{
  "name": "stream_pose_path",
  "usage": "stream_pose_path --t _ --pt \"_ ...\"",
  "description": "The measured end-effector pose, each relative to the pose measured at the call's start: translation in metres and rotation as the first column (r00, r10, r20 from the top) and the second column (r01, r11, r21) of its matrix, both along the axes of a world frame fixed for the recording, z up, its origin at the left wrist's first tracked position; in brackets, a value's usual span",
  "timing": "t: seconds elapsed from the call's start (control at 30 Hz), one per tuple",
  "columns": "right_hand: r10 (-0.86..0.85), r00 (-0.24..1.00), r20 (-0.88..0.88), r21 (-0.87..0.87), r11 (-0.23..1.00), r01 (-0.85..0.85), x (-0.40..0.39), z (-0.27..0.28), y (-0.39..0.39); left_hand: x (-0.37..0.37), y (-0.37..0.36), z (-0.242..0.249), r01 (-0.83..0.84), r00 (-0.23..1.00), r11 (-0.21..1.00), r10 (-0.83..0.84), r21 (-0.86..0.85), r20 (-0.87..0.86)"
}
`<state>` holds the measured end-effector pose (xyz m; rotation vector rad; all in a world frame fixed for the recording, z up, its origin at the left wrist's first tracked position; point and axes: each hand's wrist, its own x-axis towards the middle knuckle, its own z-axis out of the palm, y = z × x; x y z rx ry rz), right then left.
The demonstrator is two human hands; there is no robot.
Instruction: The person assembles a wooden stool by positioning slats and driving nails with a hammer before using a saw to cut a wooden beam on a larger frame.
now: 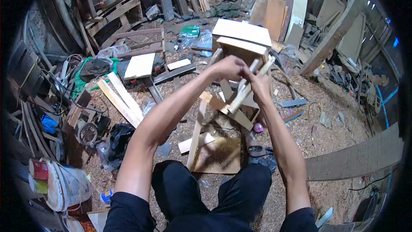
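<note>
1. Strip, pale wood (237,103): slanting down and away from the right hand, its lower end lying over loose timber in front of the box. Upper end showing just beyond the fingers.
2. Right hand (261,87): closing around the strip near its upper part, by the look of it; finger detail blurring.
3. Left hand (231,68): bending its fingers in beside the right hand; whether it is pinching the strip or only touching it, cannot tell.
4. Step in hand, as judged: both hands are working at one spot on the strip, holding and adjusting it above the floor.
5. Handling demand, as judged: the strip's slant is calling for a steady right hold, with small, controlled finger motion from the left and its free end being kept off the timber below.
6. Box, wooden, pale top (242,32): standing just beyond the hands, its open side facing the person.
7. Tape measure, pink (258,127): lying on the floor below the right hand, near the crossed timber.
8. Board, brown, flat (223,157): lying in front of the knees, a long batten (196,135) running along its left edge.
9. Floor (317,146): bearing wood shavings and scattered offcuts.
</note>
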<state>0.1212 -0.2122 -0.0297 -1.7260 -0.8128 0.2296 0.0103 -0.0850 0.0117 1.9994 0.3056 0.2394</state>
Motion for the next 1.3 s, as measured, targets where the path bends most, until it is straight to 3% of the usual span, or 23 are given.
stream_pose_path --t 0.03,0.07,0.13,0.17,0.2,0.27,0.33,0.37,0.4,0.53,0.57,0.6,0.7,0.8,0.83,0.87,0.93,1.03,1.07,1.13,1.17,1.27,1.3 --pt "0.093 0.989 -0.114 0.101 0.992 -0.081 0.003 0.002 -0.006 -0.001 0.000 -0.001 0.075 0.997 0.982 -0.071 -0.175 0.031" --pt "0.059 0.993 -0.105 0.057 0.997 -0.054 0.009 0.005 -0.018 -0.001 -0.002 -0.003 0.037 0.999 0.914 -0.023 -0.404 0.038" --pt "0.062 0.987 -0.148 -0.006 0.998 -0.064 0.027 -0.002 -0.025 -0.016 -0.010 0.012 -0.307 0.930 0.934 0.335 -0.181 0.152" --pt "0.104 0.973 -0.207 0.018 0.995 -0.102 0.032 -0.004 -0.033 -0.019 -0.004 0.007 -0.531 0.810 0.846 0.487 0.053 0.326" --pt "0.119 0.972 -0.202 -0.005 0.992 -0.123 0.041 -0.008 -0.038 -0.024 0.001 -0.001 -0.601 0.780 0.776 0.519 0.192 0.350" --pt "0.119 0.975 -0.189 -0.078 0.988 -0.135 0.055 -0.013 -0.046 -0.023 0.015 -0.042 -0.561 0.826 0.770 0.541 0.303 0.154" --pt "0.160 0.966 -0.205 -0.042 0.984 -0.172 0.055 -0.012 -0.052 -0.016 0.038 -0.098 -0.434 0.885 0.881 0.456 0.191 -0.094" --pt "0.208 0.960 -0.187 0.032 0.978 -0.206 0.045 -0.003 -0.057 -0.018 0.028 -0.102 -0.468 0.876 0.878 0.476 0.105 -0.076" --pt "0.253 0.940 -0.231 0.098 0.967 -0.236 0.043 -0.004 -0.057 -0.028 0.018 -0.083 -0.340 0.939 0.940 0.338 -0.025 -0.066" --pt "0.216 0.945 -0.247 0.000 0.975 -0.222 0.037 0.010 -0.056 -0.035 0.012 -0.071 -0.364 0.925 0.920 0.375 0.144 -0.057" --pt "0.300 0.905 -0.302 0.168 0.951 -0.259 0.035 0.008 -0.047 -0.039 0.014 -0.069 -0.409 0.907 0.878 0.421 0.248 0.002" --pt "0.332 0.890 -0.313 0.128 0.943 -0.306 0.042 0.005 -0.040 -0.051 0.008 -0.047 -0.420 0.887 0.852 0.458 0.312 -0.056" --pt "0.362 0.835 -0.414 0.064 0.927 -0.371 0.024 0.017 -0.022 -0.077 0.016 -0.015 -0.428 0.841 0.851 0.498 0.304 -0.210" --pt "0.453 0.781 -0.430 0.186 0.891 -0.415 0.020 -0.005 0.015 -0.097 0.040 -0.017 -0.506 0.834 0.834 0.538 0.219 -0.120" --pt "0.443 0.793 -0.419 0.156 0.895 -0.418 0.015 -0.004 0.026 -0.098 0.048 -0.023 -0.492 0.797 0.773 0.585 0.400 -0.150" --pt "0.415 0.760 -0.500 0.183 0.908 -0.376 0.011 -0.005 0.030 -0.100 0.056 -0.029 -0.520 0.774 0.812 0.579 0.267 -0.255" --pt "0.413 0.773 -0.481 0.156 0.908 -0.388 0.015 -0.014 0.047 -0.106 0.054 -0.025 -0.520 0.756 0.821 0.571 0.235 -0.320" --pt "0.409 0.753 -0.515 0.176 0.911 -0.374 0.027 -0.034 0.068 -0.109 0.042 -0.016 -0.548 0.800 0.828 0.478 -0.118 -0.364" --pt "0.415 0.743 -0.525 0.161 0.906 -0.392 0.034 -0.041 0.075 -0.105 0.053 -0.022 -0.545 0.800 0.830 0.472 -0.119 -0.371" --pt "0.419 0.721 -0.552 0.194 0.906 -0.378 0.046 -0.048 0.087 -0.098 0.065 -0.019 -0.464 0.848 0.834 0.321 -0.297 -0.422" --pt "0.404 0.703 -0.585 0.178 0.910 -0.374 0.048 -0.042 0.087 -0.098 0.060 -0.010 -0.436 0.851 0.892 0.365 -0.120 -0.378" --pt "0.375 0.706 -0.601 0.162 0.922 -0.352 0.055 -0.039 0.095 -0.086 0.064 -0.006 -0.354 0.860 0.934 0.347 0.052 -0.374" --pt "0.365 0.722 -0.588 0.131 0.924 -0.361 0.060 -0.036 0.098 -0.080 0.068 -0.016 -0.425 0.842 0.905 0.399 0.009 -0.362"
